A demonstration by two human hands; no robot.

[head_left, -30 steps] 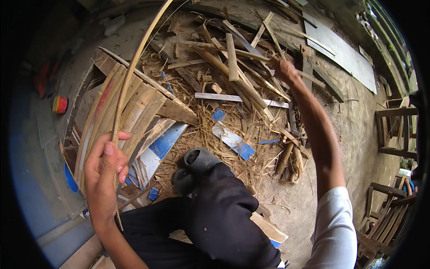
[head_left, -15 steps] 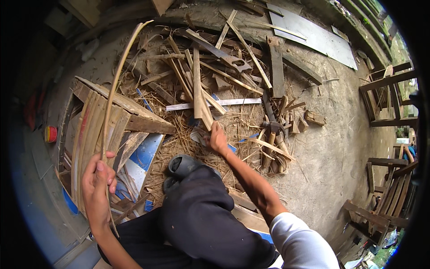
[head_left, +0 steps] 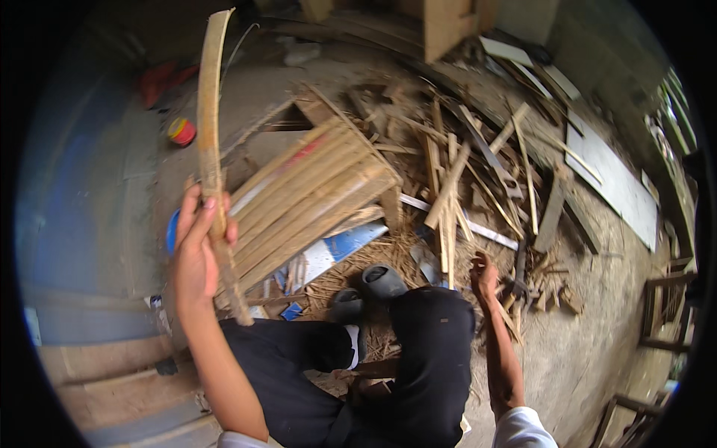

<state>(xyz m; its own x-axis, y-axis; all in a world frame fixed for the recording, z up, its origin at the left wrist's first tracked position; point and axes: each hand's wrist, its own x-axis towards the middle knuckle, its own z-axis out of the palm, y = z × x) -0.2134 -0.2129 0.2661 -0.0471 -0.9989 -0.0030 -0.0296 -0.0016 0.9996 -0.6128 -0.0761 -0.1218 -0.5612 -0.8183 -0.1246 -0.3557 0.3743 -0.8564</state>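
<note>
My left hand (head_left: 196, 261) is raised at the left, fingers wrapped round a long, slightly bent wooden strip (head_left: 210, 119). The strip stands nearly upright, its lower end by my left thigh. My right hand (head_left: 485, 279) hangs in front of my right knee, fingers loosely bent and apart, with nothing seen in it. Close by on its left lie several pale wooden strips (head_left: 450, 187) in a pile. Next to it on the right is a hammer (head_left: 517, 287), partly hidden among wood scraps. Below the strip's middle lies a slatted wooden piece (head_left: 321, 175).
A handsaw (head_left: 493, 158) lies on the pile, with dark beams (head_left: 551, 213) to its right. Shavings (head_left: 385, 322) cover the floor round my shoes (head_left: 384, 281). A grey sheet (head_left: 612, 179) lies far right; a red and yellow can (head_left: 181, 132) stands left. Wooden frames (head_left: 657, 306) are at the right edge.
My view has swung left. My right hand has let go of the pale strip's end in the pile and drawn back. My left hand still holds its strip, now with the broad face showing.
</note>
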